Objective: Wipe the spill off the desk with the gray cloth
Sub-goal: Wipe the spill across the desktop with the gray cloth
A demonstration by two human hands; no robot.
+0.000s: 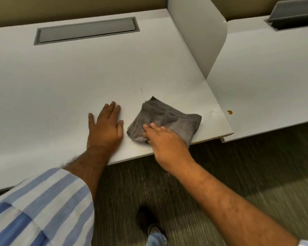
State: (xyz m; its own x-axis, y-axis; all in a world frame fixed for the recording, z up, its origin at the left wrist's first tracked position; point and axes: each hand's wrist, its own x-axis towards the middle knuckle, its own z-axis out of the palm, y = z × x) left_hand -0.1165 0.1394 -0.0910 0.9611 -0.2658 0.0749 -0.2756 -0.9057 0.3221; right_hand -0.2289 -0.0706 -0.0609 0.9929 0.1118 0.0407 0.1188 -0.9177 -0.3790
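Observation:
A folded gray cloth (pixel 167 118) lies near the front right corner of the white desk (pixel 78 77). My right hand (pixel 164 142) rests on the cloth's near edge, fingers on top and thumb tucked under it. My left hand (pixel 106 125) lies flat on the desk just left of the cloth, fingers spread, holding nothing. A small amber drop of spill (pixel 230 112) sits on the neighbouring desk (pixel 265 77), close to the seam, to the right of the cloth. Faint smudges show on the desk surface near the cloth.
A white divider panel (pixel 199 32) stands between the two desks. A gray cable hatch (pixel 86 30) is set into the back of the desk; an open gray hatch (pixel 293 13) is on the neighbouring one. Carpet and my shoe (pixel 154 229) lie below the desk edge.

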